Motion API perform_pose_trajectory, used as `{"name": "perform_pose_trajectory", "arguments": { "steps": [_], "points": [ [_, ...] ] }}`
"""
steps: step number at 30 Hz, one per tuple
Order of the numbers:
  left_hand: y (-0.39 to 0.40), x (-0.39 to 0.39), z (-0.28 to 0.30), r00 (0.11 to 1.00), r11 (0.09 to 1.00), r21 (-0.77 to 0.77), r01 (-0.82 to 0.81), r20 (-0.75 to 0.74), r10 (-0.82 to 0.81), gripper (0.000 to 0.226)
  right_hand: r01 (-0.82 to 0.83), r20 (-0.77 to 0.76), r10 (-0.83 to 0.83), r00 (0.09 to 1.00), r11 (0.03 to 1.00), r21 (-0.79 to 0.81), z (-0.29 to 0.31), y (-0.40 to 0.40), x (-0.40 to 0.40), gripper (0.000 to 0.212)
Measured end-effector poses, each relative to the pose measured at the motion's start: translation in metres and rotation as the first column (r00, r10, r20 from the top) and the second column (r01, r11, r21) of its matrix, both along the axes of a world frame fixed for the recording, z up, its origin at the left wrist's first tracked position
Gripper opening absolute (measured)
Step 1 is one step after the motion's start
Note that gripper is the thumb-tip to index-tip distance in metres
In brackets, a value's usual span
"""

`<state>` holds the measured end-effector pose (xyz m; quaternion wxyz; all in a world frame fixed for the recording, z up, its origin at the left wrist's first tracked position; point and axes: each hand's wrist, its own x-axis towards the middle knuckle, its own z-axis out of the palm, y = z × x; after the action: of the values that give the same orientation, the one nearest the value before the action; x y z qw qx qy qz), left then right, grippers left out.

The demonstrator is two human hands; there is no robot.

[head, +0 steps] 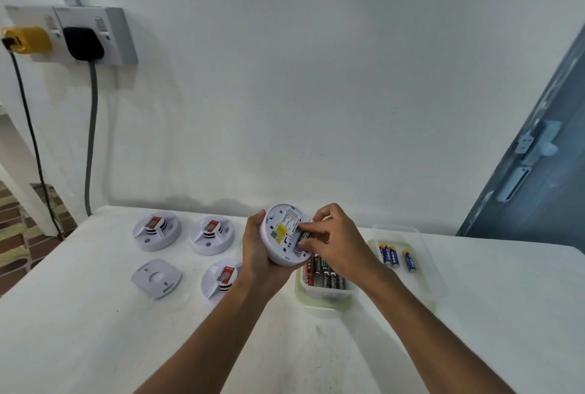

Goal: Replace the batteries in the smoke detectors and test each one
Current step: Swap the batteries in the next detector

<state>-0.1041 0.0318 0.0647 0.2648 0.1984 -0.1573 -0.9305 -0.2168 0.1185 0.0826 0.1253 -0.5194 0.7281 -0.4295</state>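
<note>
White cloth covers the table [95,330], which stands against a pale wall; a double wall socket [91,34] in the upper left of the frame carries a yellow plug [30,41] and a black plug [84,44], each with a cable hanging down. A blue-grey door [544,172] shows at the right edge.

Just above the table at centre frame, the left hand [258,254] holds a round white smoke detector [285,235] with its back turned to the camera, fingers curled around its left rim. A yellow label sits on that back. The right hand [340,243] has its fingertips pinched on a black battery [305,234] lying at the detector's open compartment; whether the battery is fully seated cannot be told.

Below the hands, a clear plastic tub [326,297] holds several black-and-red batteries [329,278]. To its right, a second clear tray [421,267] holds three blue batteries [395,256].

Left of centre, three more smoke detectors lie on the cloth: one far left [156,230], one beside it [211,234], and one nearer [221,278], partly hidden by the left forearm. A loose white mounting plate [156,278] lies at the lower left of the group.
</note>
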Motion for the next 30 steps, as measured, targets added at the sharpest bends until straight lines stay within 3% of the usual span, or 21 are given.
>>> {"name": "perform_pose_trajectory", "arguments": {
  "steps": [6, 18, 28, 30],
  "points": [
    [0.003, 0.001, -0.001, 1.000, 1.000, -0.013, -0.016, 0.009, 0.016, 0.044, 0.017, -0.126, -0.024, 0.992, 0.998, -0.058, -0.009, 0.001, 0.007, 0.027],
    [0.010, 0.008, -0.007, 0.996, 0.995, -0.080, -0.054, 0.066, 0.059, 0.049, 0.057, -0.193, -0.097, 0.976, 0.977, -0.204, -0.027, 0.017, 0.027, 0.050],
    [0.009, 0.005, -0.004, 0.988, 0.993, -0.072, -0.095, 0.114, 0.102, 0.046, -0.002, -0.436, -0.125, 0.891, 0.960, -0.279, -0.037, 0.022, 0.041, 0.054],
    [0.006, 0.005, -0.003, 0.989, 0.993, -0.077, -0.090, 0.109, 0.098, 0.046, 0.008, -0.310, -0.077, 0.948, 0.976, -0.219, -0.034, 0.019, 0.034, 0.054]
  ]
}}
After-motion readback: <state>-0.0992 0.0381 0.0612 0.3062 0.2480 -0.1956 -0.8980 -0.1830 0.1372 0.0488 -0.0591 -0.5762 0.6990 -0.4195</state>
